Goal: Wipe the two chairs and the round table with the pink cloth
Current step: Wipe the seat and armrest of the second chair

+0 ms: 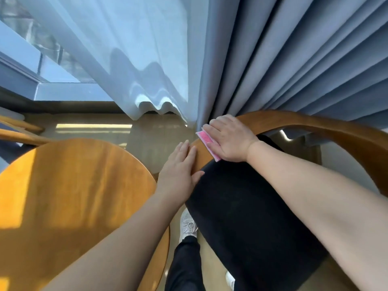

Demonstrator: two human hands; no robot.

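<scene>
**Cloth on the chair rail**

The right hand (230,139) lies flat, fingers straight and close together, pressing the pink cloth (206,142) onto the curved wooden rail of the chair (315,124). The left hand (180,169) rests beside it on the same rail, fingers straight. The round tabletop (73,196) stands just left of the chair's dark seat.

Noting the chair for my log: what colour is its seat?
The seat is black, seen best in the head view.
</scene>
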